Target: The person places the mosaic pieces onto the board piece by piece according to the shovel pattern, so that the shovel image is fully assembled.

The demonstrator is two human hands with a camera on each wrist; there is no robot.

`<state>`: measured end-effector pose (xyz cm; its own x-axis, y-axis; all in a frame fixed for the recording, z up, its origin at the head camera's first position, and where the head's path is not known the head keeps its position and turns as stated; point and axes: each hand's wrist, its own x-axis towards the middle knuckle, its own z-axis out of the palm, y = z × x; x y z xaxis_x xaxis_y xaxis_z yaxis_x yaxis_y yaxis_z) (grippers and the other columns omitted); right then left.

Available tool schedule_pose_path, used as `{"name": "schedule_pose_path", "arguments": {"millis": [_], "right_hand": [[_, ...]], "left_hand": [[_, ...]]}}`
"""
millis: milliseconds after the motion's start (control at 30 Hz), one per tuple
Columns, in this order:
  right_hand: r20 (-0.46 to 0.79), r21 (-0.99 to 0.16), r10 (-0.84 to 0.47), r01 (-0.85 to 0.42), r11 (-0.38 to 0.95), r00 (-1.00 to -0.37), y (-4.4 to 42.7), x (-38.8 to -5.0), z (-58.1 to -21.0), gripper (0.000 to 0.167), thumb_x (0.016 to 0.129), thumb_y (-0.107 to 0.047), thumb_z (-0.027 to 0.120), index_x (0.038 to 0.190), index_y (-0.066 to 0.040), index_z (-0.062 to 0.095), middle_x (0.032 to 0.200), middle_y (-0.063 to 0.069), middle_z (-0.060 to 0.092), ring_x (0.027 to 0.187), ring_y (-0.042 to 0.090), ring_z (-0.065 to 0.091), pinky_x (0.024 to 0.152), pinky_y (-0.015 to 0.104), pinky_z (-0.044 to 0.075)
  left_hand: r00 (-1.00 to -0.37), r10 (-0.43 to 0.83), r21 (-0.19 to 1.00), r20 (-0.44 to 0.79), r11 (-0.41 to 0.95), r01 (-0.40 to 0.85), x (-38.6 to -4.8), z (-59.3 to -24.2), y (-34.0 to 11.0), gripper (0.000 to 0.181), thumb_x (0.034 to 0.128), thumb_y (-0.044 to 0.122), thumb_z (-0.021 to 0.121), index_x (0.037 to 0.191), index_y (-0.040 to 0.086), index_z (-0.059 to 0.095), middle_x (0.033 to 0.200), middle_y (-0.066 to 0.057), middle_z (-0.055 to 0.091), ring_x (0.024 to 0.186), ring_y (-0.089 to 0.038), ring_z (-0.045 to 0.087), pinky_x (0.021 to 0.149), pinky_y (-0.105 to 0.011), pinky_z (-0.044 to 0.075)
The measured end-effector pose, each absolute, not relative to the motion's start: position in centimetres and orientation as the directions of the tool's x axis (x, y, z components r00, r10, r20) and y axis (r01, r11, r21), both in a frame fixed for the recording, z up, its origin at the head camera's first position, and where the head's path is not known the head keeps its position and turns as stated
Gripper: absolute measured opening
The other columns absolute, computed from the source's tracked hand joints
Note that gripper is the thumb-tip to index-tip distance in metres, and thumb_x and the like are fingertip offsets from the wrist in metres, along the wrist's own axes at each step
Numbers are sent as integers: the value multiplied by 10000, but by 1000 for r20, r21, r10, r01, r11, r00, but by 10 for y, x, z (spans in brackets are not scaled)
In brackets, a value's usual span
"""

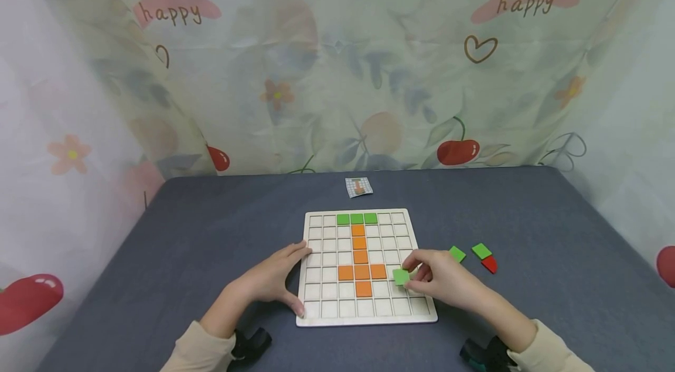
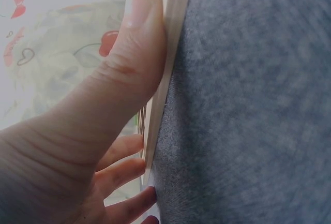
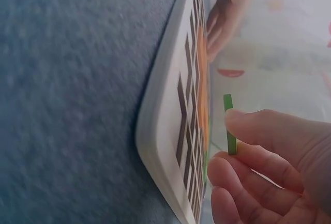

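A white square grid board (image 1: 337,309) lies on the dark cloth. Along its top row sit 3 green square tiles (image 1: 357,219), and several orange tiles (image 1: 360,256) form a cross shape below them. My left hand (image 1: 266,277) rests against the board's left edge, thumb (image 2: 139,43) near the front corner and fingers spread farther back. Over the board's right side, my right hand (image 1: 443,278) pinches a green square tile (image 1: 401,277) between thumb and fingers. In the right wrist view that tile (image 3: 230,125) appears edge-on, held above the grid.
Right of the board lie two loose green tiles, one (image 1: 481,251) touching a red quarter-round piece (image 1: 490,265), the other (image 1: 457,253) partly behind my right hand. A small printed card (image 1: 359,187) lies behind the board. A patterned curtain (image 1: 337,67) hangs beyond the table.
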<state>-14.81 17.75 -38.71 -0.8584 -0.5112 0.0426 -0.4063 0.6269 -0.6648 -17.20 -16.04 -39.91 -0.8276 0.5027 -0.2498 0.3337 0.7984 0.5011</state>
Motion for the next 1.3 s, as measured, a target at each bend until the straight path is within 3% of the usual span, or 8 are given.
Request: {"name": "schedule_pose_path", "arguments": {"millis": [800,967,1300], "right_hand": [[11,-661,-527,-402,634,-850,157,-147,-396,208,769,-195,755,924,-94,657,780,-40,601,635,-13,471,555,171,420],[21,-630,-524,-418,654,-851,152,-147,-398,212,759,-184,759,925,-90,666,711,-69,561,609,-15,449,546,169,398],[37,-553,-486,-423,718,-873,142,-143,-396,182,735,-177,768,878,-119,671,727,-63,574,582,-14,418,520,164,354]], "left_hand": [[-835,492,493,-247,806,329,-171,-398,-161,1157,506,467,867,1440,49,326,1539,-162,242,1408,-375,248,1101,-534,281],[-835,493,497,-245,803,329,-171,-399,-162,1156,510,458,869,1441,44,322,1539,-161,241,1409,-387,238,1101,-540,277],[-833,496,504,-244,799,328,-170,-398,-161,1152,512,455,870,1439,40,326,1538,-165,243,1411,-391,232,1105,-542,268]]}}
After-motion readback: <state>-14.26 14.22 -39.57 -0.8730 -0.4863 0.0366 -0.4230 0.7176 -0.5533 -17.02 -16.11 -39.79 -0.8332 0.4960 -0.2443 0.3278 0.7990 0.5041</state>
